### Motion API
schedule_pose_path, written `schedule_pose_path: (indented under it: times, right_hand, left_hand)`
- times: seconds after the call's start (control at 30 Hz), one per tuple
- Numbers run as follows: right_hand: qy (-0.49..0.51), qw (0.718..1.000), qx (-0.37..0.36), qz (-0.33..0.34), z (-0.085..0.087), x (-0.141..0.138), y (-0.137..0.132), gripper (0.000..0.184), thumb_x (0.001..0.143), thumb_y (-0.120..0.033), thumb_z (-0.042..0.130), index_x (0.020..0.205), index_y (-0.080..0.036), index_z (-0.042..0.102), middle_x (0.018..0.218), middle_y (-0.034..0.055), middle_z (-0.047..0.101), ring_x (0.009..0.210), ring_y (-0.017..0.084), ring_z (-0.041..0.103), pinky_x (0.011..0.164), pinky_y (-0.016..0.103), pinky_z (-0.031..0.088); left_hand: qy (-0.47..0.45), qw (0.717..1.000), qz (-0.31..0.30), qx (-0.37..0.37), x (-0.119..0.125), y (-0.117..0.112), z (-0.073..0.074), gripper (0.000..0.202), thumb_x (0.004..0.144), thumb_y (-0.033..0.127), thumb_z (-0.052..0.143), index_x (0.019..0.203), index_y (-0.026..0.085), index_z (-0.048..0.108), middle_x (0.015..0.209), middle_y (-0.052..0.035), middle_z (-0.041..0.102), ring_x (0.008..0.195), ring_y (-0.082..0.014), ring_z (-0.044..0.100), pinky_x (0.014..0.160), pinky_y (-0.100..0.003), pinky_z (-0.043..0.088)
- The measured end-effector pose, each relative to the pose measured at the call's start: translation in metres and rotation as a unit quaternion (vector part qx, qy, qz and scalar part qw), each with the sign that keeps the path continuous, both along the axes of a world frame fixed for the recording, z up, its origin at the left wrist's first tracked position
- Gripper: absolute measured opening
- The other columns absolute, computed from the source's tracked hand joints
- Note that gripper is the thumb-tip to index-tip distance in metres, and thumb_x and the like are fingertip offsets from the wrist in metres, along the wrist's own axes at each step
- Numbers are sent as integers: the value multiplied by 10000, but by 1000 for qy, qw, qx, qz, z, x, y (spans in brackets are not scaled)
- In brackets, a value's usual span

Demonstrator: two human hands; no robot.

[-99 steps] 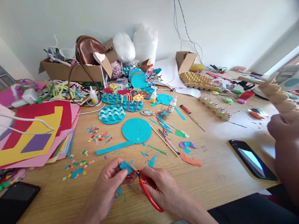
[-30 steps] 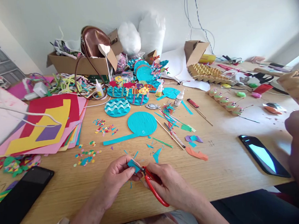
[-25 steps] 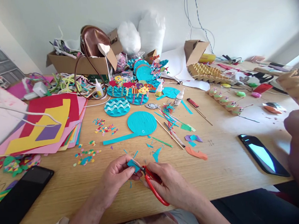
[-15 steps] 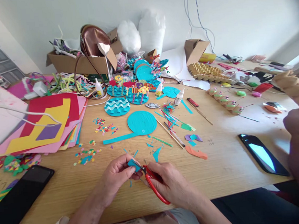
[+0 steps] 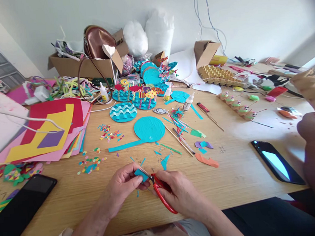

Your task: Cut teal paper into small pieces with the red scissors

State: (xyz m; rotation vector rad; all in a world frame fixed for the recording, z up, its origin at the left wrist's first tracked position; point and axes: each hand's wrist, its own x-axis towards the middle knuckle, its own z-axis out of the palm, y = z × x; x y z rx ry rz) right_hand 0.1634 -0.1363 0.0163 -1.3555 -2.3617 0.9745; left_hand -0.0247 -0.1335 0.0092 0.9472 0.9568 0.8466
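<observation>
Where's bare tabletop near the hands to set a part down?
Two patches of tabletop: between the right hand and right-side phone, below the orange scrap; and between the left forearm and left-side black object, below the paper dots. Crowded: ahead of the hands, with blue scraps, turquoise disc, glue bottles.

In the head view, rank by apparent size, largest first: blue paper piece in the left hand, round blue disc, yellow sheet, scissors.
1. Yellow sheet
2. Round blue disc
3. Blue paper piece

Scissors: unsure against the disc, since the right hand covers part of them.
</observation>
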Motion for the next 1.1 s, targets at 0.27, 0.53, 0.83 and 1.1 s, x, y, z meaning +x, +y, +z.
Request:
schedule_pose_path:
  times: [0.27,0.53,0.83,1.1]
  right_hand:
    - [-7,1000,3,10,1,1,2,184,841,-249,445,673,-190,397,620,-33,460,551,88,390,519,205,250]
    - [11,1000,-8,13,1,-1,1,191,839,-250,457,676,-193,374,617,-44,439,551,82,370,521,197,243]
    - [1,1000,-5,16,1,0,2,184,838,-251,453,679,-193,381,633,-39,457,565,83,384,528,196,248]
    - [-2,1000,-2,12,-3,1,1,182,823,-229,451,658,-192,382,584,-47,429,535,78,367,516,195,241]
  left_hand:
    - [8,1000,0,1,0,-1,0,100,737,257,600,742,161,628,700,-12,652,676,-139,601,640,-229,472]
    - [7,1000,-11,10,-1,-1,-2,83,735,230,593,754,153,618,687,0,645,649,-125,598,620,-218,464]
    - [9,1000,-12,20,-1,0,-4,84,754,226,575,772,153,615,702,-3,648,660,-120,596,624,-213,461]
    - [4,1000,-12,19,-2,-1,-2,92,754,241,586,772,155,614,712,-4,646,666,-117,591,623,-210,456]
